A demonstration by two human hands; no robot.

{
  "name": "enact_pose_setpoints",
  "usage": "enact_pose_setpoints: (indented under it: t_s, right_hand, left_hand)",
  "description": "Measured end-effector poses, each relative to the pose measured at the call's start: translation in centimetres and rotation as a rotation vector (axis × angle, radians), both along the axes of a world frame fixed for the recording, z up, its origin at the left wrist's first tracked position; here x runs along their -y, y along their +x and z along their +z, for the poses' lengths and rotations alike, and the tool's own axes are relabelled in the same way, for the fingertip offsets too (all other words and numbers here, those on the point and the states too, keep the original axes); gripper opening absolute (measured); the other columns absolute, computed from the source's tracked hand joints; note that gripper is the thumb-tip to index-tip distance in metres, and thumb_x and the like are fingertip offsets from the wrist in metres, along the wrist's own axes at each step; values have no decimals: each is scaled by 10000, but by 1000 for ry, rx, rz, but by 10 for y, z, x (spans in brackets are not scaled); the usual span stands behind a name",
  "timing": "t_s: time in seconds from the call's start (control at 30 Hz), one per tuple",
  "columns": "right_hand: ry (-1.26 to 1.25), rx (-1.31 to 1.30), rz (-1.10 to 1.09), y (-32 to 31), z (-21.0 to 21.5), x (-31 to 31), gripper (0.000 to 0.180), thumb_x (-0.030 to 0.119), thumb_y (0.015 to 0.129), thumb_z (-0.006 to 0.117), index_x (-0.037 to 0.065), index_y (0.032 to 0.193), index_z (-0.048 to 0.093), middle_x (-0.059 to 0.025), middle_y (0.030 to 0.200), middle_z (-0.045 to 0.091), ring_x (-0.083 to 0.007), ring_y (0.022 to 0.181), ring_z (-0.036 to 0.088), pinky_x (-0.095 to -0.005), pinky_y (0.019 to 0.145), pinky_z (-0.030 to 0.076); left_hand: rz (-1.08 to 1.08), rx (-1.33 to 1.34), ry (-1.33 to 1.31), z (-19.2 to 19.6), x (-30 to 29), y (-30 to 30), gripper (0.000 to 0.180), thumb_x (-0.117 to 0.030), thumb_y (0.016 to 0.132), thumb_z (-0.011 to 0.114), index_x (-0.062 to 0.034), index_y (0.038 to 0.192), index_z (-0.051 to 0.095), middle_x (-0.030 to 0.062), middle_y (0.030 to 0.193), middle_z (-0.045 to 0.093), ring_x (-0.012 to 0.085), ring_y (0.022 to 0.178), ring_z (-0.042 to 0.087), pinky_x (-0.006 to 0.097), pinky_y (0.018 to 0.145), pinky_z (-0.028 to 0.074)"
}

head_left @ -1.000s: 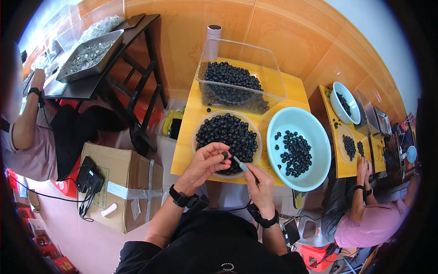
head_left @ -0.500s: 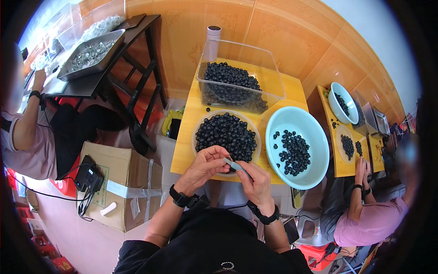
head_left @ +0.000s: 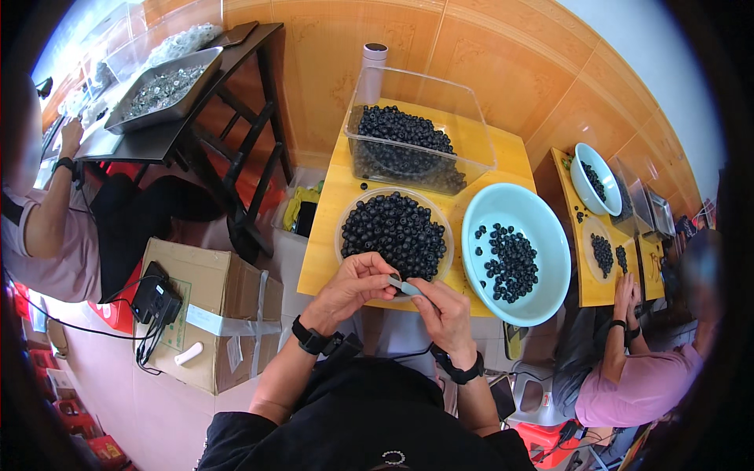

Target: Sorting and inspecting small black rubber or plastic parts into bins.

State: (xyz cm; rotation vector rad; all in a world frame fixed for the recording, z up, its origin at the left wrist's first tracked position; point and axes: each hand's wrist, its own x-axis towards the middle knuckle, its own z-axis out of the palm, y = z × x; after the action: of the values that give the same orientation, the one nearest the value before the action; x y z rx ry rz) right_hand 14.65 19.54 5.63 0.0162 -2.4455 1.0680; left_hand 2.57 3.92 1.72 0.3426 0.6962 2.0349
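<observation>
The left hand has its thumb and fingertips closed on a small dark piece, mostly hidden between them. The right hand keeps its grip clamped on a small grey-blue tool, whose tip meets the piece at the left fingertips. Both hands are at the near edge of a round tray heaped with black beads on the yellow desk; a light-blue basin stands right of the right grip.

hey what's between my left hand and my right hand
A small grey-blue tool spans the gap from your right hand to your left hand, as the head view shows.
</observation>
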Motion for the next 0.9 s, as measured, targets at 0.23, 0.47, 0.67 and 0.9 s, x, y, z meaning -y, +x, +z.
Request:
enact_pose_setpoints:
  t_s: [0.23, 0.47, 0.67, 0.9]
  right_hand:
    - [-2, -18, -38, -2, -7, 5, 186, 98, 810, 648, 54, 990, 661, -89, 664, 534, -242, 533, 548, -332, 486, 424]
    - [-39, -25, -298, -5, -58, -22, 193, 120, 843, 627, -7, 984, 654, -156, 777, 638, -310, 659, 614, -357, 554, 462]
    - [-276, 18, -238, 4, -29, -10, 191, 66, 828, 624, -21, 995, 655, -106, 795, 647, -169, 650, 582, -262, 584, 443]
    - [-451, 161, 16, 1, 6, 13, 261, 52, 744, 713, -9, 992, 661, -66, 792, 633, -97, 654, 554, -230, 583, 418]
  left_hand:
    - [6, 2, -56, -3, 5, 0, 97, -18, 818, 654, -15, 897, 598, 109, 902, 650, 141, 741, 650, 251, 696, 563]
    - [-86, 4, 15, 10, 17, 6, 118, -25, 797, 672, -25, 875, 583, 147, 921, 631, 152, 731, 641, 257, 670, 561]
    - [4, 88, 1, 5, 5, 9, 102, 5, 818, 643, -20, 898, 585, 119, 947, 637, 147, 762, 651, 251, 685, 568]
    - [-70, 22, -87, -2, 3, 12, 137, -3, 818, 651, -29, 928, 574, 75, 920, 642, 136, 759, 656, 245, 700, 571]
